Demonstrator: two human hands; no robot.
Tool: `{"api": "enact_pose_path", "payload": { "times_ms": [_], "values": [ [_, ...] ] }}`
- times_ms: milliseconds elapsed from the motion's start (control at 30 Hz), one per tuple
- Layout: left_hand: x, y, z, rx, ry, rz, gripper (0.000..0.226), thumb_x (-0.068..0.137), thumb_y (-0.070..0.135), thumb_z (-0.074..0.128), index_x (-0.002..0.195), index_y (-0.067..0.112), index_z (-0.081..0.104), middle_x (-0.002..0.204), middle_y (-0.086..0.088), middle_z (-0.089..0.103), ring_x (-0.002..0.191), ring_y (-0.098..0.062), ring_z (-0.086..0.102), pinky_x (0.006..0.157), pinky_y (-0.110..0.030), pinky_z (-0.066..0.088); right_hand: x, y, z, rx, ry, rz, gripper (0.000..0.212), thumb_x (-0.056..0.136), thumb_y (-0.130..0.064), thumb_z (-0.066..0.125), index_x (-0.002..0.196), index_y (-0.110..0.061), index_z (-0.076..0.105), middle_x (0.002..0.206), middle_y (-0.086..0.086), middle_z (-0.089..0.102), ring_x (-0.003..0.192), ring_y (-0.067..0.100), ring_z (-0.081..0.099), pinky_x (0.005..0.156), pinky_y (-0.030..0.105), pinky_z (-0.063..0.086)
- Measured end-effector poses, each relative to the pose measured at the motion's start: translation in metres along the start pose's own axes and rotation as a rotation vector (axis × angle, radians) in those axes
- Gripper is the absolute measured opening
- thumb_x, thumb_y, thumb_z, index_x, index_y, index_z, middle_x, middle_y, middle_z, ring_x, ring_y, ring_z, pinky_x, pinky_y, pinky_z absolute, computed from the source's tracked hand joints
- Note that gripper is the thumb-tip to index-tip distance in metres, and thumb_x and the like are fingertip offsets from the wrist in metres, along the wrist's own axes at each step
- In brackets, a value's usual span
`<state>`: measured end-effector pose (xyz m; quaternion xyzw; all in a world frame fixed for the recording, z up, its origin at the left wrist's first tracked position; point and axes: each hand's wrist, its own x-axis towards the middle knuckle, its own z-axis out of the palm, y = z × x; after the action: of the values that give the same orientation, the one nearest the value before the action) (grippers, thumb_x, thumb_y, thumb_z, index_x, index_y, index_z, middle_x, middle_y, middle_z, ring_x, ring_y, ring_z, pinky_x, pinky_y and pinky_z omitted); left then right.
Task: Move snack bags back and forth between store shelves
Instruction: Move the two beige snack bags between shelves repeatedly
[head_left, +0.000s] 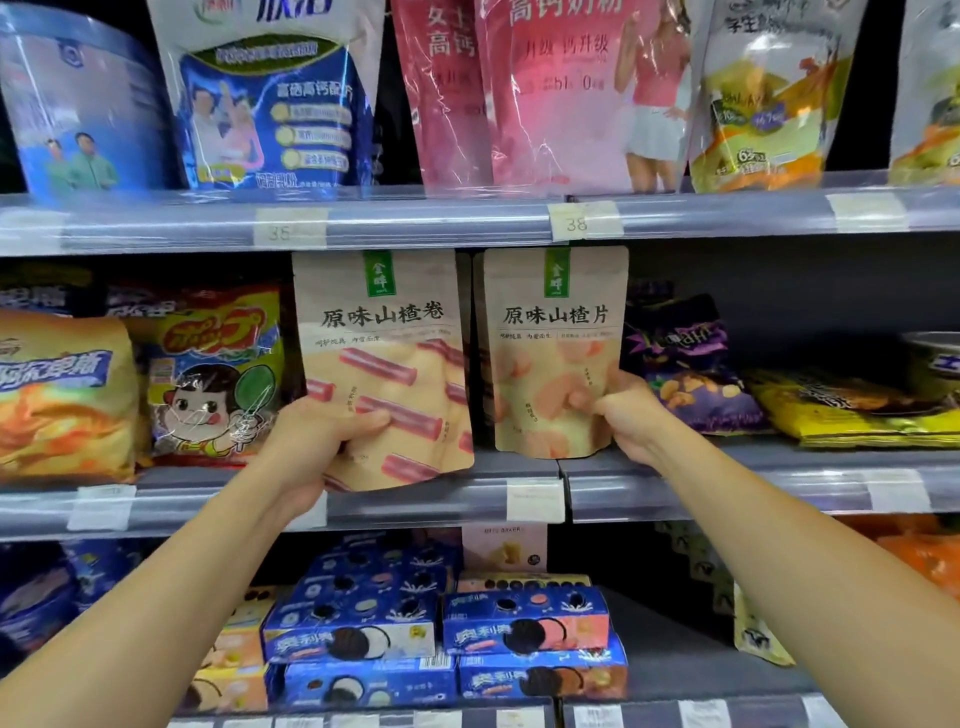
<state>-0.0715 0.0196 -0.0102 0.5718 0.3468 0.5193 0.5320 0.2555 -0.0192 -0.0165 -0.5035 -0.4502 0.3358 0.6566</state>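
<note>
On the middle shelf (467, 499), two tan snack bags stood side by side. The left hand (317, 441) squeezed the left bag (382, 364), which showed red rolls. The right hand (628, 410) pinched the right bag (556, 353), which showed pink round slices. Blue cookie boxes (441, 634) filled the shelf below.

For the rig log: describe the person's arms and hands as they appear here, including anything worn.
Both forearms come up from the bottom corners of the frame, bare all the way: no sleeves or cuffs show. The left hand and the right hand are ungloved, with no watch, bracelet or ring visible on the sides facing the camera. No markings or cables show.
</note>
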Motion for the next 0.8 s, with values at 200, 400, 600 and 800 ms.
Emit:
{"api": "enact_pose_path", "payload": {
  "times_ms": [200, 400, 600, 800],
  "values": [
    [0.036, 0.000, 0.002, -0.035, -0.024, -0.047, 0.031, 0.077, 0.000, 0.073, 0.108, 0.003, 0.071, 0.109, -0.017, 0.072, 0.104, -0.034, 0.068, 0.094, -0.051, 0.052, -0.002, 0.004, -0.004, -0.033, -0.041, 0.020, 0.041, 0.069, 0.020, 0.069, 0.102, -0.005, 0.066, 0.111, 0.017, 0.069, 0.105, 0.028, 0.063, 0.095, 0.035, 0.049],
    [0.060, -0.007, 0.007, 0.012, -0.055, -0.084, 0.019, 0.080, -0.002, 0.071, 0.094, 0.010, 0.072, 0.084, 0.000, 0.078, 0.081, -0.017, 0.072, 0.069, -0.031, 0.054, 0.004, 0.009, -0.006, -0.029, -0.041, 0.030, 0.041, 0.070, 0.017, 0.070, 0.109, 0.009, 0.063, 0.108, 0.018, 0.070, 0.107, 0.031, 0.064, 0.100, 0.042, 0.047],
    [0.074, -0.015, 0.003, 0.047, -0.058, -0.133, 0.026, 0.073, -0.004, 0.074, 0.098, 0.004, 0.070, 0.098, -0.010, 0.074, 0.095, -0.026, 0.068, 0.075, -0.034, 0.052, 0.005, 0.010, -0.006, -0.030, -0.040, 0.022, 0.034, 0.070, 0.017, 0.070, 0.096, -0.004, 0.068, 0.093, 0.008, 0.073, 0.097, 0.025, 0.066, 0.097, 0.041, 0.049],
    [0.076, -0.014, 0.001, 0.116, -0.146, -0.146, 0.016, 0.075, -0.008, 0.070, 0.084, 0.005, 0.070, 0.076, -0.003, 0.076, 0.081, -0.021, 0.069, 0.071, -0.028, 0.052, 0.004, 0.011, -0.003, -0.062, -0.032, 0.003, 0.038, 0.069, 0.018, 0.070, 0.094, -0.011, 0.068, 0.091, 0.006, 0.074, 0.096, 0.025, 0.066, 0.094, 0.039, 0.049]
  ]
}}
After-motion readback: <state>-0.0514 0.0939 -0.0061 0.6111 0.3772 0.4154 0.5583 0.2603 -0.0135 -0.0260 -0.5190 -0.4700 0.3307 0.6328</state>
